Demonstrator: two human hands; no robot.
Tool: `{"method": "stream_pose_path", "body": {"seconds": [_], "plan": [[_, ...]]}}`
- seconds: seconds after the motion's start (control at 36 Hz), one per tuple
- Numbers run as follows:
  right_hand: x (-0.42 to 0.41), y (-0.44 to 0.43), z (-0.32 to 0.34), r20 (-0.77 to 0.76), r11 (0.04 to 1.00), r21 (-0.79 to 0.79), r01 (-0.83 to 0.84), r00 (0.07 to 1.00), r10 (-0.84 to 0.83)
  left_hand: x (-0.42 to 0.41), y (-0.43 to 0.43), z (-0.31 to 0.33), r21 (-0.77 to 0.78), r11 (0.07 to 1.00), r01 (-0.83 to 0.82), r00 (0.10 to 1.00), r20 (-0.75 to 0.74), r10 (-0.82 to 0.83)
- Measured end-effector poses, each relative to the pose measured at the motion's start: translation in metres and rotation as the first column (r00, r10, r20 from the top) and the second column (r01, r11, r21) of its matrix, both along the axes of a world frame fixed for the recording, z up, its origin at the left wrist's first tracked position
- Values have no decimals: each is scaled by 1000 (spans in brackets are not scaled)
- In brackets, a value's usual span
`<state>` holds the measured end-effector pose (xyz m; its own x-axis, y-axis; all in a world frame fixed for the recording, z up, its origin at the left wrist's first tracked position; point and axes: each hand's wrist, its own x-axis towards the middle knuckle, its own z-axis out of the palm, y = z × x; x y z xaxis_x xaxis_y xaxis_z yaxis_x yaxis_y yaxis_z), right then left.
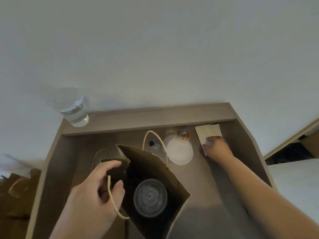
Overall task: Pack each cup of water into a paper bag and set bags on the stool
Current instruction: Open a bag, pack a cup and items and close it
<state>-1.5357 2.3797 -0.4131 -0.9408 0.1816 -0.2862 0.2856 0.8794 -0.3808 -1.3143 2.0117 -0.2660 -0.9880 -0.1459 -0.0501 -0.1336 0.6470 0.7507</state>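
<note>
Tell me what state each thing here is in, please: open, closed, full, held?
paper bag: open, upright on the desk.
bagged cup: lidded, standing upright inside the paper bag.
second cup: lidded, partly filled with water, upright on the ledge, not bagged.
napkin: lying on the desk under the right grip.
left grip: holds the paper bag's rim.
right grip: touches the napkin; fingers too blurred to judge.

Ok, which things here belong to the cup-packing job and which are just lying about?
Job: open paper bag, lidded cup inside it, cup of water on the ledge, left hand gripping the bag.
Lying about: white napkin under the right hand, white disc, jar of coloured clips.
</note>
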Motion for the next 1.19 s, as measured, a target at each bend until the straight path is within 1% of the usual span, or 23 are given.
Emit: {"method": "stream_pose_path", "body": {"seconds": [0.08,0.14,0.36,0.5,0.61,0.69,0.78,0.86,0.94,1.0,1.06,1.08,1.11,1.14,1.17,1.19], "plan": [[-13,-1,-11,25,987,159,-22,1000,18,1,5,2,3,1000,-19,1000,-6,19],[-17,0,-16,-1,981,196,-2,1000,2,1,6,2,-2,1000,-31,999,-13,31],[-26,3,-31,-59,978,201,54,997,-44,-2,5,-1,-17,999,-31,999,-14,31],[-36,5,-34,-54,962,245,118,993,-108,-1,4,-3,-8,999,-44,999,-7,44],[-41,4,-33,-42,958,244,153,988,-148,-1,4,-2,13,999,-38,999,7,38],[-45,7,-33,-54,967,170,189,982,-183,0,3,-3,1,999,-37,999,-4,37],[-49,11,-31,-52,966,2,258,965,-257,-1,1,-3,5,999,-35,999,2,35],[-47,13,-25,-28,933,-185,308,948,-318,-1,0,-3,4,999,-35,999,-2,35],[-33,15,-14,25,898,-275,345,936,-352,2,-2,-5,-6,999,-34,999,-6,34],[-12,11,3,-16,888,-334,316,940,-340,3,-4,-6,-5,1000,-31,1000,-4,31],[18,3,33,-65,912,-340,232,961,-268,4,-7,-6,0,1000,-23,1000,-3,23],[36,-2,55,-76,922,-349,167,976,-206,5,-8,-7,0,1000,-17,1000,-3,17],[55,-8,79,-78,916,-391,90,988,-131,6,-9,-8,4,1000,-14,1000,-1,14],[76,-16,106,-71,890,-456,13,996,-50,8,-10,-8,5,1000,-13,1000,7,13],[95,-22,135,-65,843,-533,-68,997,39,7,-10,-9,9,1000,-12,1000,15,11],[113,-30,165,-70,766,-626,-147,989,133,7,-11,-10,14,1000,-10,1000,23,10]]}}
